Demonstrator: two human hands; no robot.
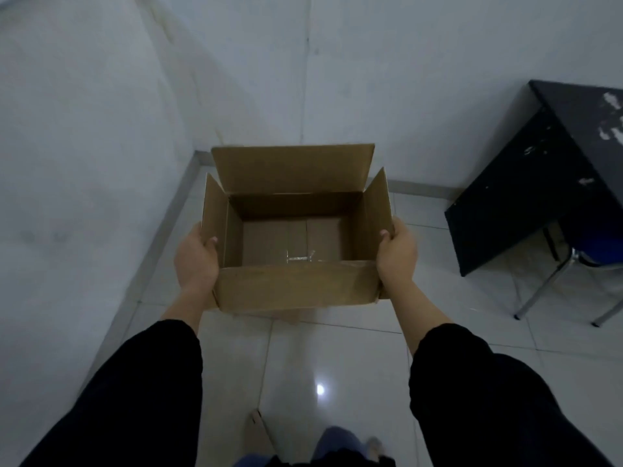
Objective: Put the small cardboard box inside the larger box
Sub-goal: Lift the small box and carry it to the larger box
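Observation:
I hold an open brown cardboard box in the air in front of me, above the white tiled floor. Its four flaps are spread and its inside is empty, with clear tape on the bottom seam. My left hand grips the left flap and wall, thumb inside. My right hand grips the right flap the same way. A sliver of other cardboard shows just under the held box, mostly hidden. Another cardboard piece lies near my feet. Which box is the small one I cannot tell.
A black table stands at the right, with a metal-legged chair and its blue seat under it. White walls meet in a corner behind the box. The glossy tiled floor lies below.

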